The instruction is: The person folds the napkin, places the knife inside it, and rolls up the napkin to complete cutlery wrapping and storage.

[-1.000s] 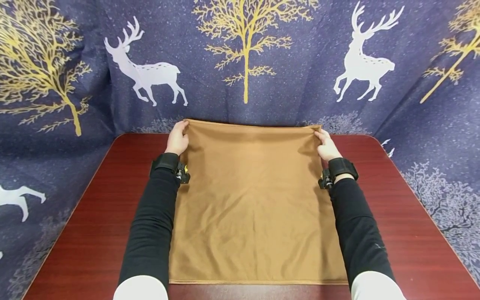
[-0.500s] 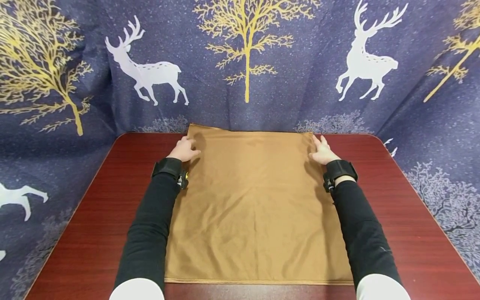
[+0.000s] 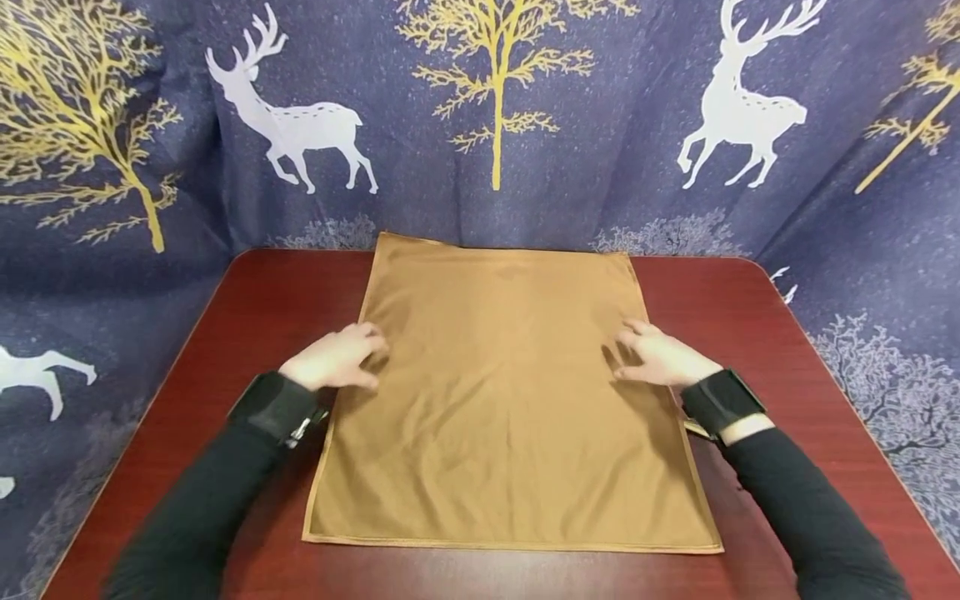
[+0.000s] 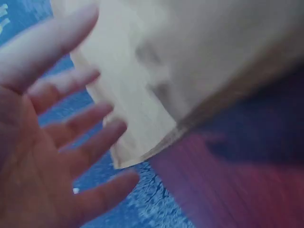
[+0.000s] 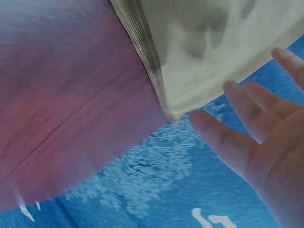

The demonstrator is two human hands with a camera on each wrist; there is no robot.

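A tan cloth [image 3: 510, 417] with stitched hems lies spread over the table, mostly smooth with soft creases in its lower half. Its far edge reaches the table's back, the far left corner sticking up a little higher. Over the cloth's left side hovers my left hand [image 3: 341, 358], fingers loosely spread and holding nothing; the left wrist view shows its bare palm [image 4: 33, 156]. My right hand [image 3: 660, 354] is above the right side, fingers spread, its shadow falling on the cloth. In the right wrist view its fingers [image 5: 223, 137] hold nothing.
The dark red wooden table [image 3: 757, 333] extends on both sides of the cloth. A blue hanging [image 3: 420, 167] printed with white deer and yellow trees stands right behind the table and along its sides.
Both hands have let go of the cloth's far corners and drawn back toward the person, with elbows moving outward. The far edge of the cloth has been lowered onto the table.
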